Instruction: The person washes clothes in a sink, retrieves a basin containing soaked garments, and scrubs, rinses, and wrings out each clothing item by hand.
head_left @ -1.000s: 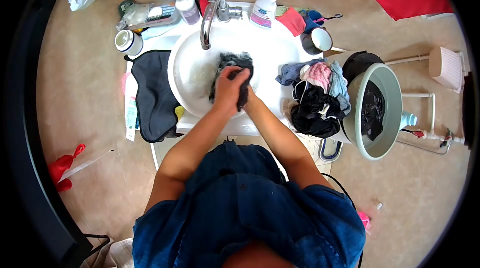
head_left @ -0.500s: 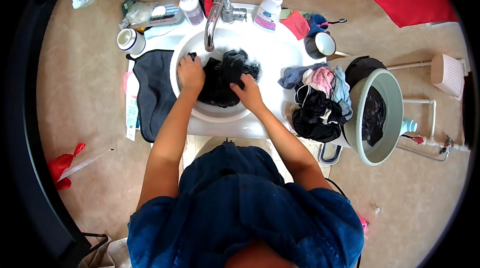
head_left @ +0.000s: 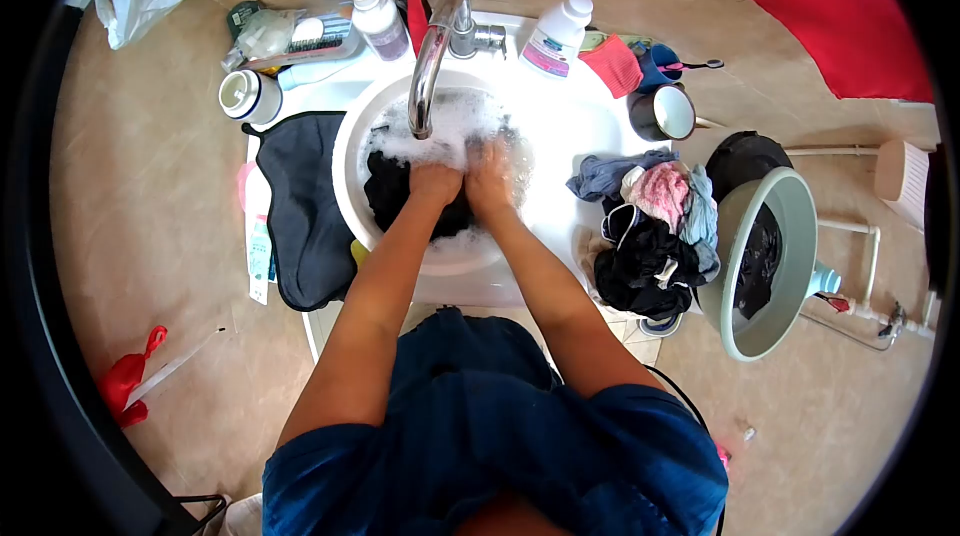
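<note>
In the white sink (head_left: pixel 349 158), a black cloth (head_left: pixel 388 190) lies in foamy water below the chrome faucet (head_left: pixel 428 76). My left hand (head_left: pixel 436 179) presses down on the cloth near the basin's middle, its fingers hidden by suds. Close beside it on the right is my right hand (head_left: pixel 488 174), also partly under the foam, with its fingers blurred. What either hand grips cannot be made out. White suds (head_left: pixel 460 116) spread around and above both hands.
A pile of clothes (head_left: pixel 655 256) lies right of the sink, beside a green-grey basin (head_left: pixel 735 336) holding dark cloth. A dark mat (head_left: pixel 305 206) covers the left counter. A pump bottle (head_left: pixel 380 24), a white bottle (head_left: pixel 558 36) and a mug (head_left: pixel 663 114) stand along the back.
Both hands have come together from opposite sides of the cloth and sunk into the water. More foam now covers the basin, and the cloth lies lower in it.
</note>
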The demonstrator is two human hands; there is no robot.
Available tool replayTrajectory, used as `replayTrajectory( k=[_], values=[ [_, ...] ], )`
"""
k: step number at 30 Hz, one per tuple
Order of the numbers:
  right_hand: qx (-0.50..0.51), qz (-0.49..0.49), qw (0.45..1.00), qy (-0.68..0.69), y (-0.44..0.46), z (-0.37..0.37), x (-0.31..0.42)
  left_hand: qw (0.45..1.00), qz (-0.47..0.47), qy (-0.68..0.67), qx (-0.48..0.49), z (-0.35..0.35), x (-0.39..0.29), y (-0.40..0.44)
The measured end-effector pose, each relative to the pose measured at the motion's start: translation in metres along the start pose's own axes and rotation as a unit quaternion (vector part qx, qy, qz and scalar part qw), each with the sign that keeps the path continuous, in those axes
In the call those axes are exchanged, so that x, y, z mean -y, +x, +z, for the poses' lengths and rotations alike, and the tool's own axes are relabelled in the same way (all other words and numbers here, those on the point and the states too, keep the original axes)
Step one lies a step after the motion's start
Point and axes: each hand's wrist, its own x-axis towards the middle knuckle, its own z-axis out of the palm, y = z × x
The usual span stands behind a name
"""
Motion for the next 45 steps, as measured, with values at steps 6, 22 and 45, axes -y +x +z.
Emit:
replayTrajectory(
  k=[6, 22, 45],
  values=[
    [0.237, -0.130, 0.960, 0.071, 0.016, 0.063, -0.034, 0.996, -0.052, -0.042, 0.055, -0.019, -0.014, -0.005],
    [0.198, 0.200, 0.293, 0.914, 0.006, -0.078, -0.036, 0.864, 0.155, -0.327, -0.350, -0.057, -0.101, -0.110],
    [-0.074, -0.119, 0.950, 0.280, -0.070, -0.133, 0.014, 0.970, 0.064, 0.014, -0.234, 0.000, 0.020, -0.108]
  ],
)
